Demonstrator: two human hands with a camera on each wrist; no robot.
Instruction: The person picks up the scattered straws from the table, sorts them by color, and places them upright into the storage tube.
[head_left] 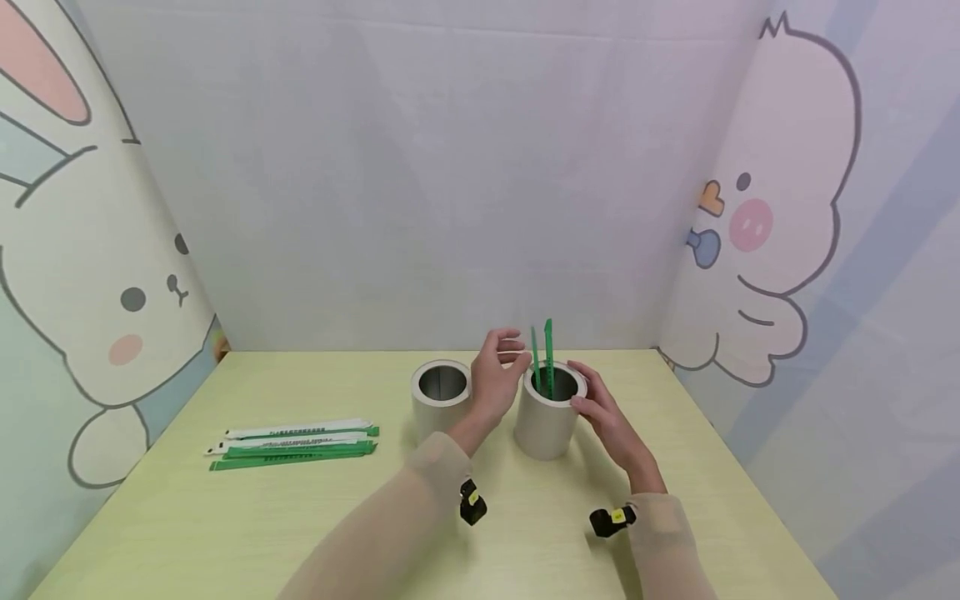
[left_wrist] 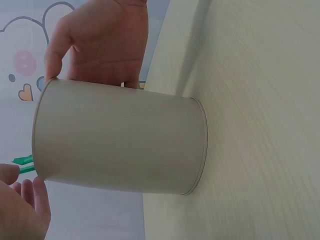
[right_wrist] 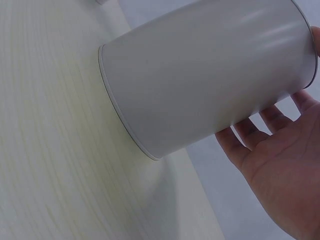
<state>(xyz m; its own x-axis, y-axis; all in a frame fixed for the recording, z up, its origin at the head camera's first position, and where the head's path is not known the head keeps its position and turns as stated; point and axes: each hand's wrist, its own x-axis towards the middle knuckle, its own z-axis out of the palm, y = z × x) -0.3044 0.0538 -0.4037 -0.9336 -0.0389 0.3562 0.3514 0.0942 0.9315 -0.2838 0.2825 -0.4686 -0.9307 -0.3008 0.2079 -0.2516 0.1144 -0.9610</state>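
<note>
Two slim green wrapped straws (head_left: 550, 354) stand in the right light-grey cylindrical container (head_left: 543, 429), leaning against its rim. My right hand (head_left: 615, 425) holds this container from the right, thumb at the rim and fingers along the far side; the right wrist view shows the fingers (right_wrist: 245, 132) against its wall. Beside the rim on the left is my left hand (head_left: 497, 379), its fingers loosely bent. In the left wrist view, the fingertips of the left hand (left_wrist: 22, 212) are close to the straws' green ends (left_wrist: 22, 160), with nothing visibly gripped.
A second grey container (head_left: 423, 412) stands left of the first, partly behind my left wrist. Several green and white wrapped straws (head_left: 296, 454) lie in a pile on the left of the pale yellow table (head_left: 300, 517). Cartoon-printed curtains (head_left: 450, 167) enclose the table's back and sides.
</note>
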